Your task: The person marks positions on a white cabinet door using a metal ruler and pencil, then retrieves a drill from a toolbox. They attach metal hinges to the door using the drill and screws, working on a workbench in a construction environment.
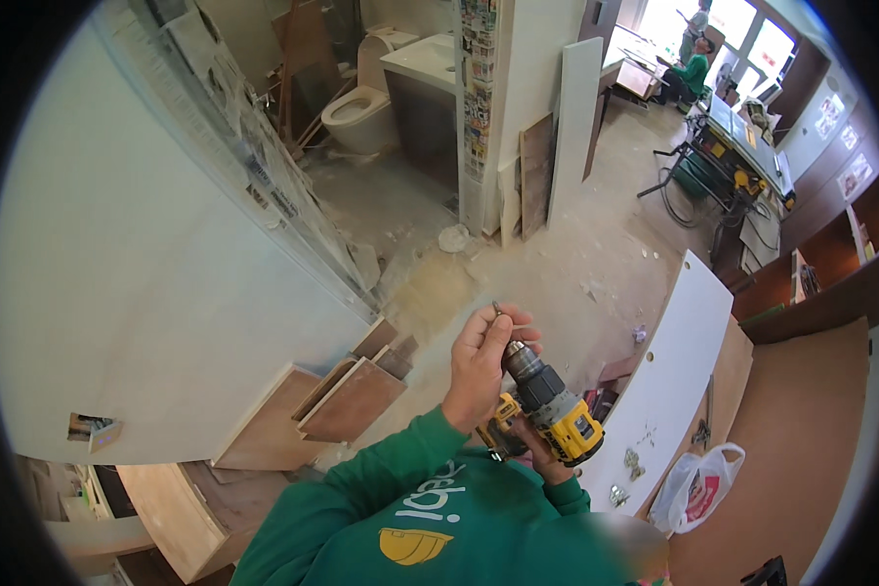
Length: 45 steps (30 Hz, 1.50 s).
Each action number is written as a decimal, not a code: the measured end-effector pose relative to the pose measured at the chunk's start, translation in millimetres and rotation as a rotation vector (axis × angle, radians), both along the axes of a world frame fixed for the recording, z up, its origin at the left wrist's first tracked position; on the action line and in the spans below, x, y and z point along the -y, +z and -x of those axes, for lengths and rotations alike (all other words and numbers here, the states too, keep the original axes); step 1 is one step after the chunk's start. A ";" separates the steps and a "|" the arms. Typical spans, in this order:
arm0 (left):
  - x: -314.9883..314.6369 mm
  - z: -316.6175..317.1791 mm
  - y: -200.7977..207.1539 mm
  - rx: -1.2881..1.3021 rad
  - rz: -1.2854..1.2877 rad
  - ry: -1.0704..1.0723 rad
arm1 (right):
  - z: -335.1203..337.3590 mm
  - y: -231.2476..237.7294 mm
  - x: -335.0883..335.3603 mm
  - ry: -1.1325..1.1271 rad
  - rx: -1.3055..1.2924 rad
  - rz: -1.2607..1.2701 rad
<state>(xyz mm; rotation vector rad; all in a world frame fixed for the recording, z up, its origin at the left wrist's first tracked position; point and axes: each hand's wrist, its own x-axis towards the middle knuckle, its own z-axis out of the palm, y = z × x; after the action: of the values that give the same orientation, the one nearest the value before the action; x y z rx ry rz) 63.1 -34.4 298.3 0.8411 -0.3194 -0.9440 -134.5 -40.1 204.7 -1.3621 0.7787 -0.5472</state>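
Note:
A yellow and black cordless drill is held in front of my green top, its chuck tilted up toward the upper left. My right hand is wrapped round the drill's grip, partly hidden behind the tool's body. Just beyond the chuck, my left hand pinches a small metal drill bit between thumb and fingers, its tip poking out above them. Whether the bit's lower end sits in the chuck is hidden by the fingers.
To the right lies a long white panel with small metal fittings and a white plastic bag. Wood offcuts lean at the left. Farther off are a table saw, a toilet and two people.

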 end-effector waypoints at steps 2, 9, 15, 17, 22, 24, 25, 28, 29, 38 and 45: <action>36.2 -9.7 -8.0 0.050 -0.010 0.040 | -8.0 6.5 37.9 -0.021 0.035 -0.062; 148.5 -39.7 -16.4 0.173 -0.129 0.164 | -19.1 17.4 190.7 -0.036 0.068 -0.123; 220.0 -61.3 2.8 0.154 -0.221 0.127 | -41.9 19.4 275.1 -0.095 0.071 -0.191; 243.0 -79.5 9.6 0.179 -0.249 0.094 | -48.8 -8.6 300.7 -0.091 0.063 -0.056; 294.3 -156.4 -18.9 0.046 -0.134 -0.165 | -85.1 -8.3 336.7 -0.119 0.031 -0.082; 329.6 -172.3 -21.9 -0.049 -0.042 -0.247 | -100.5 11.3 352.9 -0.139 -0.043 -0.102; 344.1 -177.1 -13.3 -0.093 0.015 -0.261 | -112.4 34.2 360.6 -0.169 -0.003 -0.168; 389.9 -195.5 -11.1 -0.069 0.164 -0.437 | -125.6 23.5 378.5 -0.254 -0.046 -0.218; 406.6 -193.7 -9.5 0.009 0.144 -0.466 | -129.3 21.3 382.2 -0.290 -0.019 -0.219; 504.5 -148.9 -30.7 -0.496 0.075 -0.386 | -135.5 37.6 437.5 -0.339 0.011 -0.106; 534.1 -97.6 -31.2 -0.555 -0.005 -0.191 | -110.5 31.9 469.4 -0.559 0.049 -0.120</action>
<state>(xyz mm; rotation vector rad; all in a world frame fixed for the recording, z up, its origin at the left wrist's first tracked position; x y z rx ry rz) 160.7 -568.5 267.1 0.5282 0.0863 -1.3125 -24.0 -509.6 236.7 -1.0087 1.1409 -0.9488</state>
